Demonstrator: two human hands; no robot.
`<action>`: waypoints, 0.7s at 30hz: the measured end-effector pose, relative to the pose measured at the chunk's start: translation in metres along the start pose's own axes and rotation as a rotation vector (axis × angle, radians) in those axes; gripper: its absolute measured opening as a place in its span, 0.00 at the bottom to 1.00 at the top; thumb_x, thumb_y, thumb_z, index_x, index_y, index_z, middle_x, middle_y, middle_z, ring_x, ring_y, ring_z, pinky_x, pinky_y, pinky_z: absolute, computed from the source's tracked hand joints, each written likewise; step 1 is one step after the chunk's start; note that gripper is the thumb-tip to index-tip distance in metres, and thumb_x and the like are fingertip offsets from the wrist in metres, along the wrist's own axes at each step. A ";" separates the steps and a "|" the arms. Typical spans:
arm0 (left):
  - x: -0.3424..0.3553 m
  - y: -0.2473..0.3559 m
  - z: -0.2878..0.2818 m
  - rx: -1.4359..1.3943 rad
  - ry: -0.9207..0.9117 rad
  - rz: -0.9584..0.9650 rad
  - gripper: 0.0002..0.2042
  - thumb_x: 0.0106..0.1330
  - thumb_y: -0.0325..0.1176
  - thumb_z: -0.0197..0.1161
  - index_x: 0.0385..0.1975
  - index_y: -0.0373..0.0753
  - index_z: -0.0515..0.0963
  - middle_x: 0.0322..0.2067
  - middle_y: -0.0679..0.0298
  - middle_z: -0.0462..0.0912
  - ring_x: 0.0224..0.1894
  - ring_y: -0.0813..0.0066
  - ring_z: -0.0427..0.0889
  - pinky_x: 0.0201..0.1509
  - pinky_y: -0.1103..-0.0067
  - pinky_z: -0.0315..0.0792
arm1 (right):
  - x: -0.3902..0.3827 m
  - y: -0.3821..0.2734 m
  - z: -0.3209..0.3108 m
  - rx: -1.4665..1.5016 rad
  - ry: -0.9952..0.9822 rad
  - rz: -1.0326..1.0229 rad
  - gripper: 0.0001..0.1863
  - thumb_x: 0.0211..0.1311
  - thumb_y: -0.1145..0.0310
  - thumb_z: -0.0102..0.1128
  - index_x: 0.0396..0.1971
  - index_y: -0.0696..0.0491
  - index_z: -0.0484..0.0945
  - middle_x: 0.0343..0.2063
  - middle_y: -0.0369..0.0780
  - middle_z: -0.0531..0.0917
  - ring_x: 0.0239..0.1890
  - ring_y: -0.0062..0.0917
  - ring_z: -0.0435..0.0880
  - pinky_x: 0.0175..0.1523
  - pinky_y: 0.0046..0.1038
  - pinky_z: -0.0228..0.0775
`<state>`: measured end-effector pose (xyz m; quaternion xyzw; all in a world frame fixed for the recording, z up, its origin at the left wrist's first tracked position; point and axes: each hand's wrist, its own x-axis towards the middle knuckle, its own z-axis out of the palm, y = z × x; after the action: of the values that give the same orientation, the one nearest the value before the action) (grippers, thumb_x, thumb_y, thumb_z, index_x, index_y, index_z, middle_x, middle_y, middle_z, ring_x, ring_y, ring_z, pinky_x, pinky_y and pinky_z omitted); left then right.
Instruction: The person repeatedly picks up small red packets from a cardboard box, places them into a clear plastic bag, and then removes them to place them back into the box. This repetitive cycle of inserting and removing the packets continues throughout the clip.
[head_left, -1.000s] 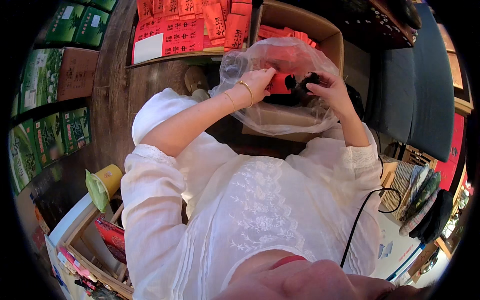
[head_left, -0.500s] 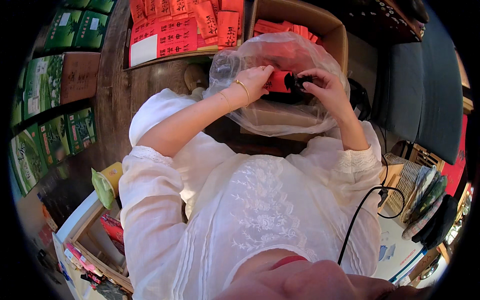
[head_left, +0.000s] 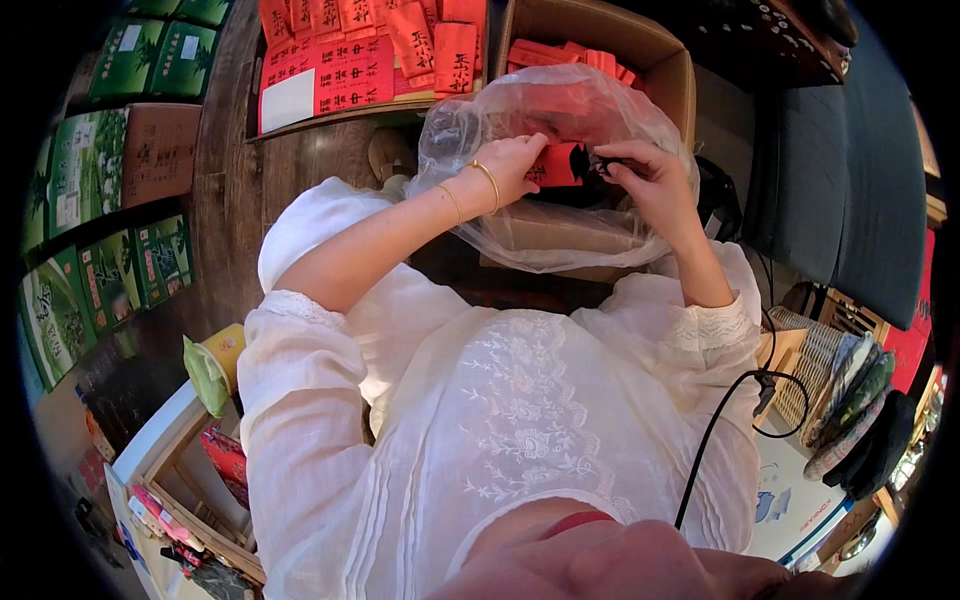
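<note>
My left hand (head_left: 508,163) grips a red packet (head_left: 560,164) with dark printing, fingers curled over its left side, above an open clear plastic bag (head_left: 560,238). At the packet's right end is a black, crumpled material (head_left: 582,160); I cannot make out what it is. My right hand (head_left: 648,178) has thumb and forefinger closed on a dark bit of it (head_left: 601,165), just right of the packet. More red shows through the far side of the bag, and a cardboard surface shows under its near side.
A cardboard box (head_left: 681,80) of red packets stands behind the bag, beside a tray of red packets (head_left: 415,40). Green boxes (head_left: 92,160) line the left, near a yellow container (head_left: 227,355). A dark padded panel (head_left: 830,190), woven basket (head_left: 800,370) and black cable (head_left: 720,410) are at right.
The black clump between my right fingers looks smaller and closer to the packet's end than a second ago. My right fingers have shifted slightly left. My left hand keeps its hold.
</note>
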<state>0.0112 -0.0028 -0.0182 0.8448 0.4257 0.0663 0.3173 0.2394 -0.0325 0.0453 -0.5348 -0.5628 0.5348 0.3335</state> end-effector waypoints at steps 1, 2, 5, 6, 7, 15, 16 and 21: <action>0.000 0.001 -0.001 0.001 0.000 -0.005 0.29 0.47 0.34 0.71 0.50 0.40 0.65 0.42 0.53 0.78 0.44 0.51 0.77 0.46 0.66 0.72 | 0.000 0.000 -0.001 0.007 0.014 0.002 0.13 0.55 0.83 0.56 0.42 0.59 0.80 0.35 0.38 0.83 0.36 0.18 0.79 0.43 0.19 0.71; -0.001 0.002 -0.002 -0.018 0.024 0.010 0.29 0.48 0.34 0.71 0.50 0.40 0.66 0.42 0.53 0.78 0.44 0.51 0.77 0.46 0.66 0.72 | 0.000 0.000 -0.002 0.007 0.024 0.012 0.13 0.55 0.83 0.56 0.41 0.59 0.80 0.34 0.37 0.83 0.36 0.18 0.79 0.43 0.19 0.71; -0.002 0.002 -0.003 -0.076 0.073 0.020 0.28 0.48 0.34 0.71 0.49 0.40 0.66 0.41 0.52 0.78 0.44 0.51 0.77 0.45 0.66 0.72 | 0.000 0.001 -0.007 -0.008 0.035 0.043 0.11 0.55 0.83 0.56 0.38 0.60 0.80 0.33 0.37 0.83 0.35 0.18 0.79 0.41 0.19 0.71; 0.001 -0.003 0.000 -0.097 0.073 0.001 0.27 0.48 0.35 0.71 0.49 0.40 0.66 0.42 0.52 0.78 0.45 0.51 0.77 0.45 0.66 0.72 | 0.000 0.002 -0.009 -0.022 0.024 0.054 0.10 0.55 0.83 0.56 0.38 0.60 0.80 0.33 0.37 0.83 0.35 0.18 0.79 0.40 0.19 0.71; 0.002 -0.004 -0.002 -0.119 0.073 -0.018 0.27 0.48 0.35 0.70 0.48 0.41 0.66 0.42 0.52 0.78 0.45 0.51 0.77 0.45 0.66 0.72 | 0.000 0.003 -0.010 -0.036 0.015 0.066 0.10 0.55 0.83 0.57 0.37 0.60 0.80 0.33 0.37 0.83 0.34 0.18 0.79 0.40 0.19 0.70; -0.004 0.006 -0.003 -0.204 0.130 0.012 0.25 0.49 0.30 0.69 0.47 0.39 0.66 0.41 0.52 0.77 0.45 0.51 0.77 0.46 0.66 0.72 | -0.003 0.001 -0.007 -0.205 -0.015 0.010 0.11 0.53 0.81 0.58 0.37 0.58 0.80 0.33 0.40 0.83 0.35 0.23 0.80 0.42 0.23 0.71; -0.004 0.007 -0.003 -0.217 0.134 0.019 0.25 0.49 0.30 0.69 0.48 0.39 0.66 0.41 0.52 0.77 0.45 0.51 0.77 0.46 0.66 0.72 | -0.004 0.003 -0.007 -0.241 -0.020 0.007 0.11 0.53 0.80 0.59 0.38 0.58 0.80 0.33 0.41 0.83 0.35 0.24 0.81 0.42 0.24 0.72; -0.002 0.010 0.001 -0.323 0.226 0.095 0.26 0.48 0.31 0.70 0.48 0.41 0.67 0.40 0.54 0.78 0.43 0.53 0.78 0.45 0.68 0.73 | -0.009 0.005 -0.003 -0.557 -0.029 -0.140 0.13 0.52 0.78 0.60 0.40 0.56 0.80 0.42 0.45 0.80 0.38 0.34 0.81 0.45 0.29 0.72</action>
<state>0.0173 -0.0090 -0.0130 0.7893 0.4021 0.2428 0.3955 0.2455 -0.0412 0.0431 -0.5580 -0.7282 0.3432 0.2017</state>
